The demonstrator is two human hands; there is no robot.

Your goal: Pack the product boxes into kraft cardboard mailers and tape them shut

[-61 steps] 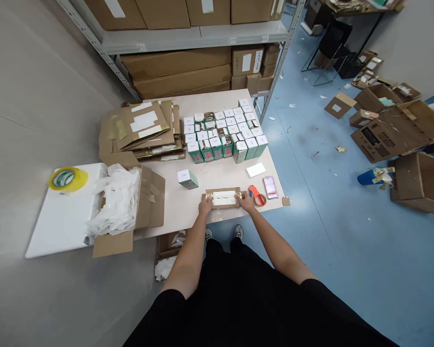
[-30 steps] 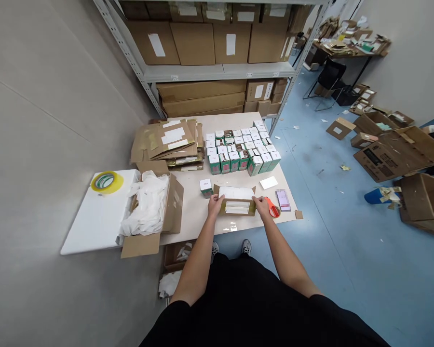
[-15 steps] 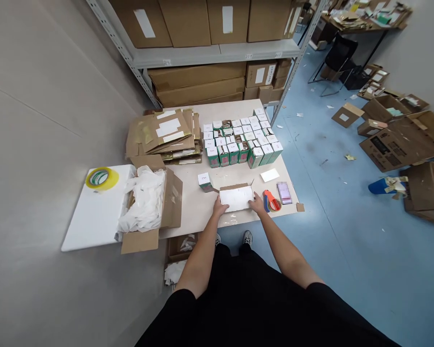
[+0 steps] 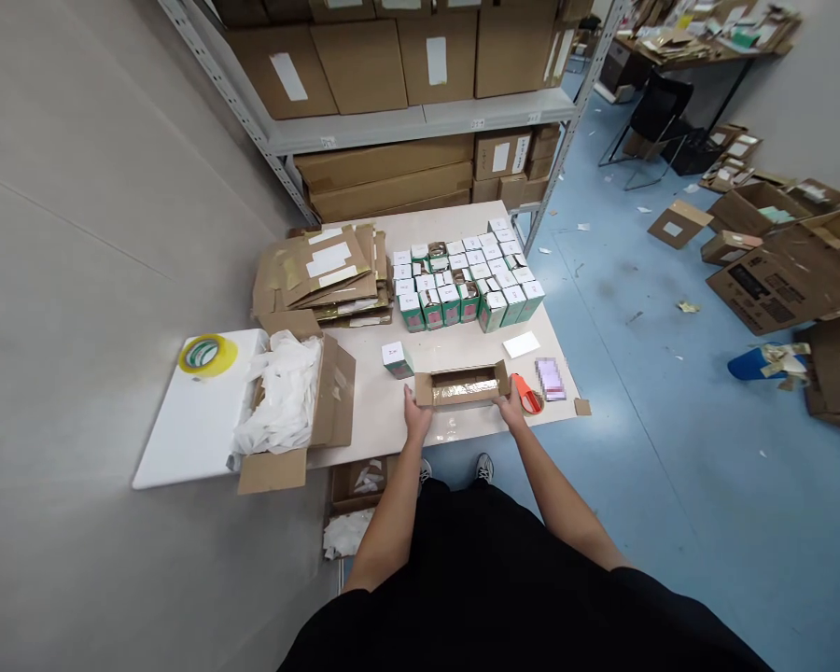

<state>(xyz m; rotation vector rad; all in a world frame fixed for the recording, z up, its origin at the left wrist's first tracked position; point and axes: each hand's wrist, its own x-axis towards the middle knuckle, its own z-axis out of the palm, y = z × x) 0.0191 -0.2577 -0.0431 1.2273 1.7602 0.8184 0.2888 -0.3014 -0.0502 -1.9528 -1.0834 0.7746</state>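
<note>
A long, low cardboard box point(image 4: 461, 386) sits on the near edge of the table, its open top showing a shiny, clear-wrapped lining. The left hand point(image 4: 416, 416) holds its left end and the right hand point(image 4: 512, 410) its right end, the fingers of both closed against the cardboard. Both forearms reach in from the bottom of the view.

Just right of the right hand lies an orange tape dispenser point(image 4: 527, 395), with a blurred pink-and-white packet point(image 4: 550, 378) beyond it. A white card point(image 4: 521, 344) lies on the table farther up. Left of the cardboard box, a single green carton point(image 4: 398, 359) with a white top stands apart from a block of similar cartons point(image 4: 468, 287) packed in rows.

Left of that block is a stack of flattened cardboard point(image 4: 322, 271) with tape and white labels. At the table's left end, an open carton point(image 4: 287, 401) holds white plastic, beside a yellow tape roll point(image 4: 208, 355) lying on a white board point(image 4: 182, 429). Behind the table point(image 4: 364, 415), a metal shelf point(image 4: 420, 129) carries brown boxes. Scraps and opened cartons point(image 4: 791, 280) litter the blue floor point(image 4: 623, 392) to the right.
</note>
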